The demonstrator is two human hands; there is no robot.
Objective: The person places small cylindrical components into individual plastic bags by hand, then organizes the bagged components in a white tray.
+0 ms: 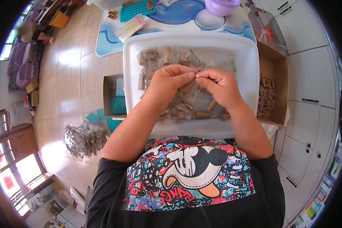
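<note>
L+R fingers (184, 78) prob. touching o/ tub (241, 47)

Person wears a loose black fabric T-shirt (228, 212) with a plain short black left sleeve (112, 173) and matching short black right sleeve (270, 171). Big multicolour graffiti-print panel (146, 173) across the front, red, teal, pink and black scribbles, plus a rounded black-and-white cartoon figure (201, 173) with orange patches (210, 190); left hand (173, 80) and right hand (222, 87) bare.
</note>
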